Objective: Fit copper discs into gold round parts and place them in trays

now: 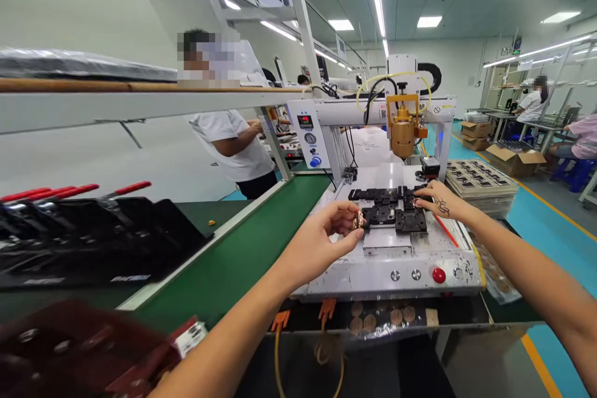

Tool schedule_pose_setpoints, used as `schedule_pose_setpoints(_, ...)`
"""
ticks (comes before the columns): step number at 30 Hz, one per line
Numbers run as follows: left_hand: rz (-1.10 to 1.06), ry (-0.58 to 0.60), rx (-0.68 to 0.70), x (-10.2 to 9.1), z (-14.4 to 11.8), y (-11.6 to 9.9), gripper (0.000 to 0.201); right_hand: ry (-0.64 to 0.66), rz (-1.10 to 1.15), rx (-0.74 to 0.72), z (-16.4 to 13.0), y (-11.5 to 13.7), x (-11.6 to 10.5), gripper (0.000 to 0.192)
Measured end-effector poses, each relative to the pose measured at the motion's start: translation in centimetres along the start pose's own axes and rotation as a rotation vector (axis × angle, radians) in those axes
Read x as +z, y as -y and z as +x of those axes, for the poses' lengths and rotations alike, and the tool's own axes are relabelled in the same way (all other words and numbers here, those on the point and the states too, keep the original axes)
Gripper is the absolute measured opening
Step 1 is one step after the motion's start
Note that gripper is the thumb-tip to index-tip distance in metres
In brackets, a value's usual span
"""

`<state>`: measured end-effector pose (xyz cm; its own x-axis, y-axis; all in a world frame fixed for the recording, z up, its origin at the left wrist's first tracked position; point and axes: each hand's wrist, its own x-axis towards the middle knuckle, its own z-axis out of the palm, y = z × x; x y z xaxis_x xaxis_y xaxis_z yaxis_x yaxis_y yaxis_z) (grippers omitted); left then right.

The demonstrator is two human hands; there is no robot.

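My left hand [333, 233] pinches a small shiny gold-coloured metal piece [358, 219] between thumb and fingers, just left of the black fixture blocks [382, 214]. At the right end of those blocks, my right hand [438, 199] closes its thumb and fingertips around a small copper-coloured piece [415, 203]. Whether that piece sits in the fixture is hard to make out. The blocks lie on the white bed of a bench machine [326, 277], below its brass-coloured head [403, 134].
A red stick [446, 230] lies right of the blocks. The front panel carries a red button [438, 275]. Stacked trays [482, 180] stand at right. Black panels with red-handled clamps [135, 188] stand left, beyond the green bench strip [224, 267]. A person [233, 149] works behind the frame.
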<state>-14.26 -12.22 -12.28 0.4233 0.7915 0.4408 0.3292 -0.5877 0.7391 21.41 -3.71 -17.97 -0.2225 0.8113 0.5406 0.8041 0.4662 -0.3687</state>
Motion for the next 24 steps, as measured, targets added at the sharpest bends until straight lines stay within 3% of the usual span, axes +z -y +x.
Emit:
schedule_pose_setpoints(3, 0.055, -0.071, 0.000, 0.7, -3.5, 1.0, 0.026, -0.191, -0.004, 0.062, -6.7, 2.1, -0.6, 0.035)
schedule_pose_setpoints(7, 0.110, -0.091, -0.085, 1.5, -8.7, 3.7, 0.027, -0.355, -0.042, 0.144, -16.7, 3.4, 0.2, 0.033)
schedule_pose_setpoints(9, 0.078, -0.081, -0.132, 2.0, -10.8, 5.1, 0.027, -0.398, -0.099, 0.178, -19.9, 3.7, 1.5, 0.035)
schedule_pose_setpoints(12, 0.041, -0.045, -0.151, 3.4, -13.2, 6.9, 0.027, -0.470, -0.135, 0.194, -22.3, 5.2, 4.0, 0.026)
schedule_pose_setpoints(14, 0.002, 0.035, -0.143, 5.0, -14.5, 8.0, 0.028, -0.426, -0.100, 0.138, -23.0, 7.0, 5.9, 0.014)
schedule_pose_setpoints(16, -0.035, 0.167, -0.119, 7.3, -15.1, 9.1, 0.032, -0.260, -0.040, 0.041, -23.4, 8.7, 8.1, 0.007)
schedule_pose_setpoints(19, -0.035, 0.325, -0.059, 11.2, -14.5, 10.8, 0.035, -0.054, -0.019, -0.056, -23.8, 10.0, 11.4, 0.019)
schedule_pose_setpoints(22, -0.026, 0.379, -0.011, 14.2, -12.9, 12.3, 0.033, -0.003, -0.064, -0.058, -24.2, 9.8, 13.6, 0.034)
schedule_pose_setpoints(24, -0.023, 0.410, 0.007, 15.2, -12.3, 13.0, 0.034, 0.013, -0.087, -0.046, -24.7, 9.5, 14.1, 0.034)
